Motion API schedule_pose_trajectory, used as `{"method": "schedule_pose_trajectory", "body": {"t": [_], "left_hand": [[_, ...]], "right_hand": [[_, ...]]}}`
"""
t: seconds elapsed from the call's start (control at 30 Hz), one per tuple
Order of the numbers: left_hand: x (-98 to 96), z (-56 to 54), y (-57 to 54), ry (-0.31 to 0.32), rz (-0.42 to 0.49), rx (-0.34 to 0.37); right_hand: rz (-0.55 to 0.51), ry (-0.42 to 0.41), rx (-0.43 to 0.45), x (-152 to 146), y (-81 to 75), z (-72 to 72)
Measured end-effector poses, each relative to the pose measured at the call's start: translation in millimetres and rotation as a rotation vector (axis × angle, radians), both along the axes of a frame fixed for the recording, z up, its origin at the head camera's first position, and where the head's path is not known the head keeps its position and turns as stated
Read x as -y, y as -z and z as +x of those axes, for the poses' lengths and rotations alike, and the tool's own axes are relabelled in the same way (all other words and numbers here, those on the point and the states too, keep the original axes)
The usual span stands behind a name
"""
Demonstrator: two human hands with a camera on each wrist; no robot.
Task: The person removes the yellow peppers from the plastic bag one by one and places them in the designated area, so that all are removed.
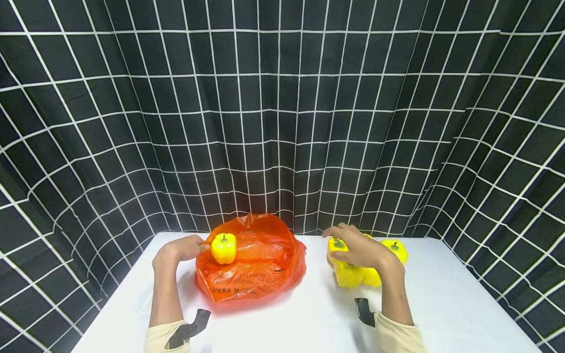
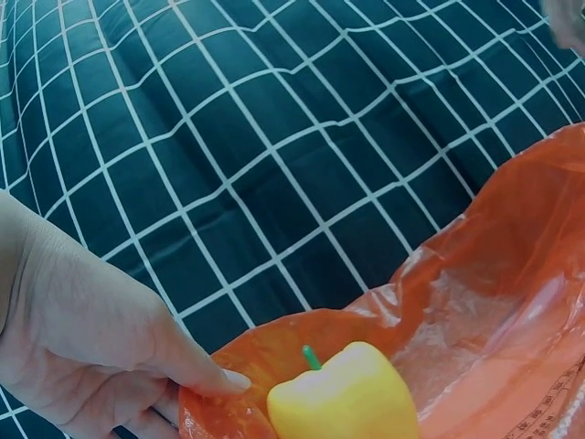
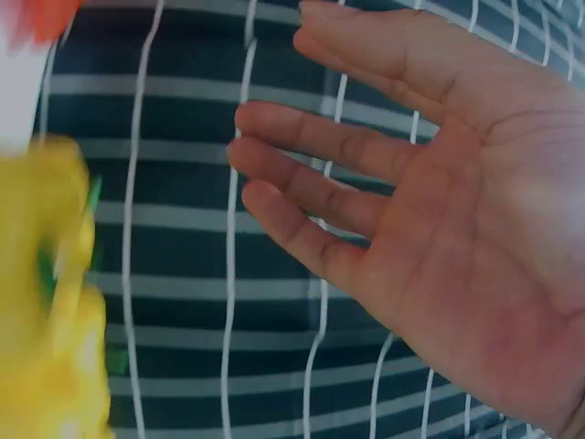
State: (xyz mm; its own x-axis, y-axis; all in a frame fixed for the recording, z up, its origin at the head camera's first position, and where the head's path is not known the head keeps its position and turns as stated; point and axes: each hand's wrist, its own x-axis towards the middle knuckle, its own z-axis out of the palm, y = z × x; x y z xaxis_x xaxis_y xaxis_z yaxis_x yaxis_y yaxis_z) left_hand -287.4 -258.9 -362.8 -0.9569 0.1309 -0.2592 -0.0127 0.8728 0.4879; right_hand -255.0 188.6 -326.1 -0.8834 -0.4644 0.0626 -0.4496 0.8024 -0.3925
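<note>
My left hand (image 1: 180, 250) pinches the left edge of an orange-red plastic bag (image 1: 278, 250) between thumb and fingers, as the left wrist view shows. A yellow bell pepper (image 1: 223, 249) with a green stem lies at the bag's left side, close to those fingertips. On the right, several yellow bell peppers (image 1: 350, 277) stand in a cluster, partly hidden by my right hand (image 1: 368, 251). That hand is above them with its fingers spread and relaxed. In the right wrist view its palm (image 3: 475, 210) holds nothing, and blurred peppers (image 3: 37, 302) show at the left.
A white table (image 1: 326, 318) carries the bag and the peppers. Black cloth with a white grid (image 1: 282, 122) stands behind it and along both sides. Dark straps (image 1: 190, 328) show at both cuffs. One more yellow pepper (image 1: 397, 250) sits just right of my right wrist.
</note>
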Motion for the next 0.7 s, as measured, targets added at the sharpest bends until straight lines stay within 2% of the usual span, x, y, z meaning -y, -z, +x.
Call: {"method": "schedule_pose_trajectory", "body": {"t": [0.17,0.3,0.37,0.53,0.7], "left_hand": [[0.8,-0.5,-1.2,0.006,0.007,0.005],[3.2,-1.1,0.3,0.021,-0.007,0.002],[4.4,-1.5,0.4,0.040,-0.017,-0.012],[4.6,-0.1,0.0,0.052,-0.029,-0.032],[3.9,1.6,-0.1,0.039,-0.020,-0.029]], "right_hand": [[-0.012,-0.160,-0.032,55,-15.0,-17.6],[0.040,-0.303,-0.069,108,-22.6,-34.1],[0.065,-0.345,-0.064,134,-24.2,-42.1],[0.123,-0.386,0.008,190,-18.2,-61.3],[0.218,-0.364,0.050,234,3.4,-72.5]]}}
